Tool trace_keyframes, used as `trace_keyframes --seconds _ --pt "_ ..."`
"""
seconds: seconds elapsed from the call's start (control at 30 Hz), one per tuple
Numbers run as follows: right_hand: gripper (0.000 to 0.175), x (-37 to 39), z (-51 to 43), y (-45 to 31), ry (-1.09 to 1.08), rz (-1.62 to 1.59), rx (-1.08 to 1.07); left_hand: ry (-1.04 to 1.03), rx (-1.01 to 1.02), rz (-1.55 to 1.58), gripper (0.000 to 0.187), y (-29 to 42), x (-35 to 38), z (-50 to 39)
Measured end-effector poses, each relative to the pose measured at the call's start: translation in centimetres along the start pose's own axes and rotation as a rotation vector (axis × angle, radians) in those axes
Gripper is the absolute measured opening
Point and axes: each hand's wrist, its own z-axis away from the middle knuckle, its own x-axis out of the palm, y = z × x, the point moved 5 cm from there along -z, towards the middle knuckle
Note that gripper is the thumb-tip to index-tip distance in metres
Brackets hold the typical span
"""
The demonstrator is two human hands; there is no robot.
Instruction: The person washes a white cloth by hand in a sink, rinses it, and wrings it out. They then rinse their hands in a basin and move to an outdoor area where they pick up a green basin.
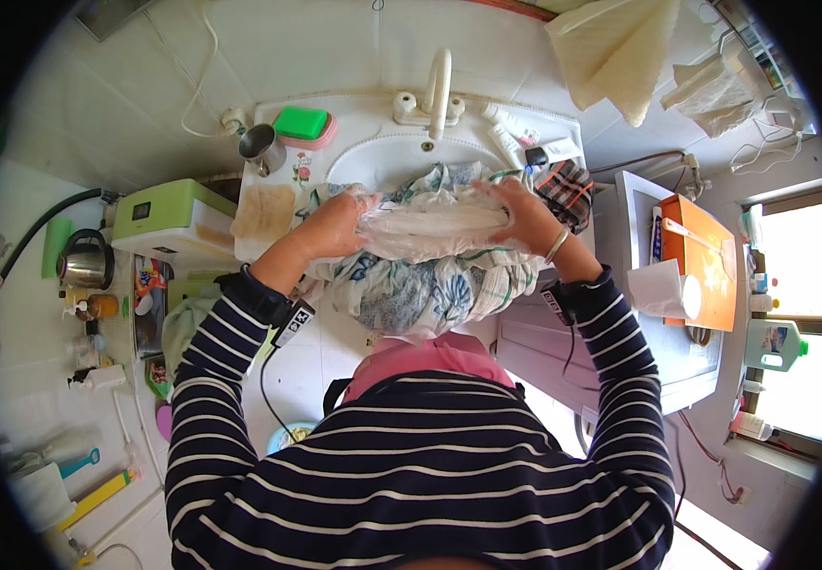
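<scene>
Wet, sudsy patterned fabric point(446, 292) with blue leaf motifs and green lines is bunched over the front of a white washbasin point(365, 160). Both my hands grip its pale, folded middle section. My left hand point(343, 217), with foam on the fingers, holds the left end of that fold. At the right end is my right hand point(521, 217), a bangle on its wrist. Part of the fabric hangs over the basin's front edge toward a pink garment point(425, 363) at my waist. The faucet point(441, 92) stands behind the fabric. Much of the bowl is hidden under the cloth.
A green soap bar point(300, 123) on a pink dish and a metal cup point(260, 146) sit at the counter's left. White tubes point(507, 146) and a plaid cloth point(566, 194) lie at its right. Beyond stands a washing machine point(639, 356) bearing an orange box point(703, 267).
</scene>
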Motion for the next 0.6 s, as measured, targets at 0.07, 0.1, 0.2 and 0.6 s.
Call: trace_keyframes --seconds 0.07,0.1,0.2,0.6 --pt "0.06 1.4 0.3 1.0 -0.135 0.139 -0.005 -0.078 -0.13 -0.044 0.063 -1.7 0.7 0.6" --pt "0.057 2.3 0.4 1.5 -0.268 0.209 -0.018 -0.128 -0.173 -0.048 0.065 -2.4 1.1 0.8" --pt "0.043 1.6 -0.2 2.2 0.017 -0.541 0.074 0.055 -0.395 1.057 0.045 -3.6 1.8 1.0" --pt "0.043 8.7 -4.6 -8.2 0.481 -0.095 -0.084 0.534 -0.302 1.689 0.049 1.0 12.1 -5.5"
